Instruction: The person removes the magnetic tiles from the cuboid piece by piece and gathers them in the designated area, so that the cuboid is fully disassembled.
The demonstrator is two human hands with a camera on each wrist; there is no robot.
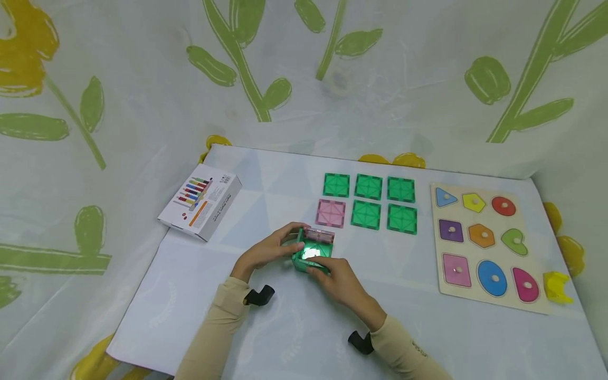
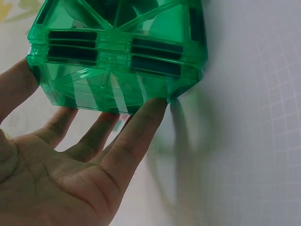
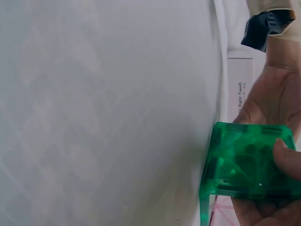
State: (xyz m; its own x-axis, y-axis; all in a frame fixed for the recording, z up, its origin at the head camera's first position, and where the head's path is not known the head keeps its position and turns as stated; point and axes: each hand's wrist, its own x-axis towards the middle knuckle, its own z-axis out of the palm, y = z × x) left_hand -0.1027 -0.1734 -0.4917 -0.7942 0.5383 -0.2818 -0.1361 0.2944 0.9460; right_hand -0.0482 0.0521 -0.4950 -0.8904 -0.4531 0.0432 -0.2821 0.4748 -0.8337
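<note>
On the table stands a small open-topped box of see-through green magnetic tiles [image 1: 298, 264], with a pink magnetic tile [image 1: 319, 235] as its far wall. My left hand [image 1: 266, 252] grips the box's left side, its thumb and fingertips at the green tile's edges. My right hand [image 1: 343, 282] pinches the near green magnetic tile [image 3: 249, 162], thumb on the outer face and fingers behind it. In the left wrist view, two green tile edges [image 2: 113, 47] lie against each other, dark magnets showing inside.
Beyond the hands lie several flat green tiles [image 1: 366, 215] and one flat pink tile [image 1: 330, 213]. To the right is a wooden shape-puzzle board [image 1: 462, 211] beside a yellow piece [image 1: 557, 287]. A white printed box [image 1: 201, 200] sits at the left back, near the hanging cloth [image 1: 157, 79].
</note>
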